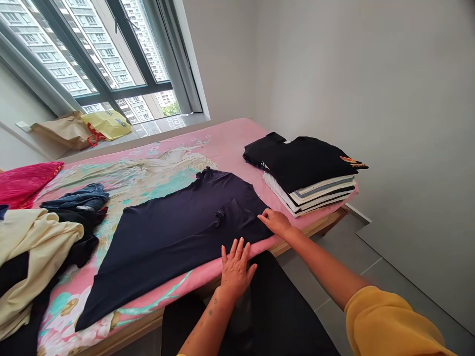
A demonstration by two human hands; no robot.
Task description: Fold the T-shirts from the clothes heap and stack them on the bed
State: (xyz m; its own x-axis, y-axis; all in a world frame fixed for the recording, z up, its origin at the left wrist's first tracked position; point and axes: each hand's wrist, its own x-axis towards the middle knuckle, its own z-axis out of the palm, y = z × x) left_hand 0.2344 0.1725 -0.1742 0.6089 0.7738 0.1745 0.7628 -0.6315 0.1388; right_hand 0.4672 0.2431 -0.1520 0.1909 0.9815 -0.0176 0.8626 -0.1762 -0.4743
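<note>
A dark navy T-shirt (166, 232) lies spread on the bed, its collar part toward the right and its hem toward the lower left. One sleeve is laid over the body of the shirt. My left hand (235, 269) rests with fingers spread at the shirt's near edge, by the side of the bed. At the shirt's right end, my right hand (275, 222) has thumb and fingers closed on the fabric edge. Just beyond that hand stands a stack of folded clothes (300, 160), with black garments on top and white and grey layers beneath.
A pink floral sheet (230, 133) covers the bed. On the left are a heap of loose clothes (40, 247), jeans (79, 197) and a crimson cushion (29, 183). A paper bag (65, 129) and a yellow bag (107, 123) lie on the windowsill. A wall borders the right.
</note>
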